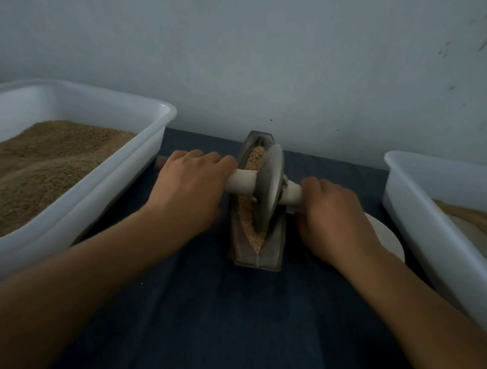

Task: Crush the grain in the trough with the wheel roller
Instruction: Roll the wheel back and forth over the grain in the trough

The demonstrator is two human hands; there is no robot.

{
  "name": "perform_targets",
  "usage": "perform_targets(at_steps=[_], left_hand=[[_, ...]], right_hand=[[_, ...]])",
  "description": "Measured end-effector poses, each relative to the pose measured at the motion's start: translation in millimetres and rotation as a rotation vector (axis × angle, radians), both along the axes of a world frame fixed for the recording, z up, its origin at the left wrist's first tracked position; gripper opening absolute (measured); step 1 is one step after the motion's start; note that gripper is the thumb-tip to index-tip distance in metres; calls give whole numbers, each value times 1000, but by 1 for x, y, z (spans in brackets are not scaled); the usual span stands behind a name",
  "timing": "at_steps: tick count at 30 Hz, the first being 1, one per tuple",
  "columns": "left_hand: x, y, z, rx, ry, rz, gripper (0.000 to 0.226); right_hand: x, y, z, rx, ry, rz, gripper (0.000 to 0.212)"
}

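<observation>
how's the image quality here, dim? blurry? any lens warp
Head view: dim, flat light with a bluish cast and no glare; the wheel roller and grain in the trough look soft, both hands slightly smeared; wide-angle warp bows the left tub and right tub outward at the edges.

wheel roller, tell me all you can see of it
The wheel roller is a grey, metal-looking disc on a pale crosswise handle. It stands on edge in the narrow grey trough, its lower rim down in the tan grain. The left hand and right hand each grip one handle end.
</observation>
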State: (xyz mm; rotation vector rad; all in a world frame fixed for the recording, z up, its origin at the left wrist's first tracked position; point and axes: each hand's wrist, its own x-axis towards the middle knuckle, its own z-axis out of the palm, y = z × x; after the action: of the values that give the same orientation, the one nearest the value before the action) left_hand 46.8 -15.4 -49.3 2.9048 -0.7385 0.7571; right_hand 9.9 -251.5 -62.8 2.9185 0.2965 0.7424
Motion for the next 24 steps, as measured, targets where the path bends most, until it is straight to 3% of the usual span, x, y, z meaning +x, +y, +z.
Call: perform_targets(at_steps=[6,10,15,24], left_hand=[[-14,0,6,-51,-41,-55,35],[-4,-6,-6,48,-114,13,42],[32,-10,-13,21,5,78,42],[91,-29,2,49,75,155,33]], right_hand=[[-26,0,0,15,12,-12,21],[-12,-1,-5,16,-4,6,21],[35,0,1,-35,-58,-10,26],[112,-10,13,3,151,-165,22]])
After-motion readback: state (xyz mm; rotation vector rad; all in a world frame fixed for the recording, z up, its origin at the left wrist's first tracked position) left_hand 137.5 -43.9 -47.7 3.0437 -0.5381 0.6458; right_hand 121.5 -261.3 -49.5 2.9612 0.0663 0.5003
